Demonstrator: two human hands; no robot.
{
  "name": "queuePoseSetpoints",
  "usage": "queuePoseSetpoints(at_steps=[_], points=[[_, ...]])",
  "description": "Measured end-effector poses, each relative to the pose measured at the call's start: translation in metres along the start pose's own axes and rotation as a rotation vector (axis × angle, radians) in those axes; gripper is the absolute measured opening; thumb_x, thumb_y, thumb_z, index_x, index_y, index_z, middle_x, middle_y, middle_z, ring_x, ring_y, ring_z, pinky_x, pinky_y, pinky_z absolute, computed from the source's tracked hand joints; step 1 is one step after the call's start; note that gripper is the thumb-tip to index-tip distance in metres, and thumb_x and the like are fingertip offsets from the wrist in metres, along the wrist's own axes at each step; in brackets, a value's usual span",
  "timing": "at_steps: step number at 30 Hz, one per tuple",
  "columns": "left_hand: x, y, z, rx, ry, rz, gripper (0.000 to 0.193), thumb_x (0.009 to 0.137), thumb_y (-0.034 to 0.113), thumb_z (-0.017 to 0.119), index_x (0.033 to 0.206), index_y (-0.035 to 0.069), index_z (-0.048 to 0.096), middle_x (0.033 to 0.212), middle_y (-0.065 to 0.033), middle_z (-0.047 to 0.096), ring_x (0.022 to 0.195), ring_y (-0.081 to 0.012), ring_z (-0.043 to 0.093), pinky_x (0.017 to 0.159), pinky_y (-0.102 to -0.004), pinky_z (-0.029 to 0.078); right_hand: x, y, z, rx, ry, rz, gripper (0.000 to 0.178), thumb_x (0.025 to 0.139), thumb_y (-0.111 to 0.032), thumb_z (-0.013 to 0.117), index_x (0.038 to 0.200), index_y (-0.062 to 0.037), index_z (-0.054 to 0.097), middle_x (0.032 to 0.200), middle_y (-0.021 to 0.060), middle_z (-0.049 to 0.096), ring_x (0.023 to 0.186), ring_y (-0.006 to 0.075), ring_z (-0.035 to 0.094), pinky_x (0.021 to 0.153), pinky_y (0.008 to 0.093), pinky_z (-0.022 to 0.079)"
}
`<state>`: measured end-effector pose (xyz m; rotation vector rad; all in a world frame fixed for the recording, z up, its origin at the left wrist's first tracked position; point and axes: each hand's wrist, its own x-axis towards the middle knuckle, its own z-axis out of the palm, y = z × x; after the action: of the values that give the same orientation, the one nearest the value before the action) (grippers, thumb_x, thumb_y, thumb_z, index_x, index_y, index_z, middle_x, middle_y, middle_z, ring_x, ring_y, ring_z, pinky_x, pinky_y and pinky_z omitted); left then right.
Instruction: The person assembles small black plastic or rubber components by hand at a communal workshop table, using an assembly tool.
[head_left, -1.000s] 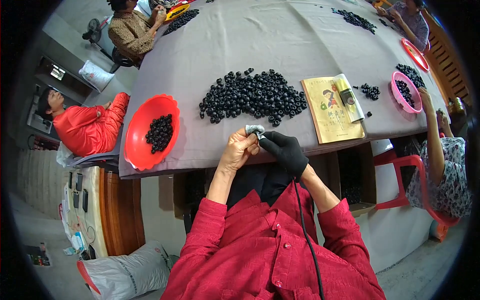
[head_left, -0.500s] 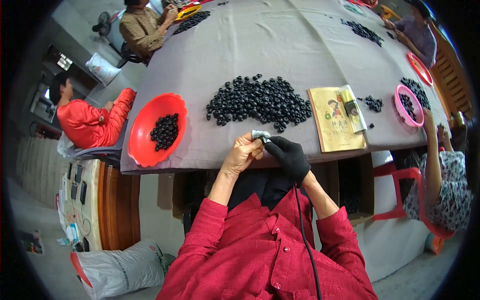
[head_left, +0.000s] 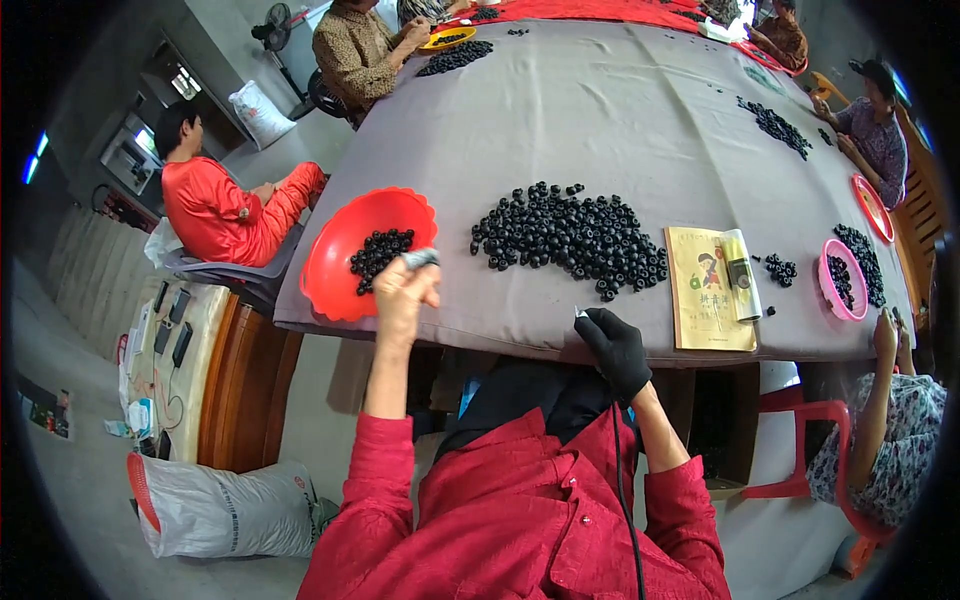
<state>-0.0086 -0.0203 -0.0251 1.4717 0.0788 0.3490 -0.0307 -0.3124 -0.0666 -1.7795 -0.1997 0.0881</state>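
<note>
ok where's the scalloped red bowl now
Head view, left side: the red bowl is on the table, left of the large black bead pile, by the left hand.

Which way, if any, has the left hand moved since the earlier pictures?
Yes, leftward: judged against the red bowl, the left hand has gone from well right of it to its near right edge.

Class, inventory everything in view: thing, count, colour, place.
table: one, grey, centre
beads: many, black, table and bowls
bowls: several, red, pink, yellow, table edges
notebook: one, yellow, beside main heap
fan: one, dark, upper left
sacks: two, white, left floor
cabinet: one, brown, lower left
box: one, brown, under table
chairs: several, mixed, left and right
people: several, mixed clothing, around table
left hand: one, bare, grey fingertip wrap, near red bowl
right hand: one, black glove, silver-tipped tool, table's near edge
</note>
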Motion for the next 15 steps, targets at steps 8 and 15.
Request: queuePoseSetpoints(at_steps=[8,15], points=[[0.014,-0.008,0.018,0.481,0.053,0.162,0.009,0.077,0.006,0.061,0.08,0.002,0.054,0.06,0.0032,0.05,0.051,-0.0027,0.042,0.044,-0.0206,0.035,0.0,0.006,0.003,-0.013,0.009,0.002,0.029,0.083,-0.027,0.056,0.097,-0.0015,0.059,0.083,0.0133,0.063,0.077,0.0146,0.06,0.069,0.0301,0.046],[0.024,-0.054,0.051,0.824,-0.096,0.278,0.016,0.069,0.003,0.063,0.083,0.002,0.057,0.073,-0.0097,0.052,0.066,-0.0244,0.054,0.059,-0.0347,0.043,0.0,0.006,0.003,-0.029,-0.008,-0.014,0.026,0.083,-0.02,0.058,0.098,0.0021,0.059,0.085,0.0074,0.062,0.079,0.0095,0.054,0.071,0.0256,0.044]])
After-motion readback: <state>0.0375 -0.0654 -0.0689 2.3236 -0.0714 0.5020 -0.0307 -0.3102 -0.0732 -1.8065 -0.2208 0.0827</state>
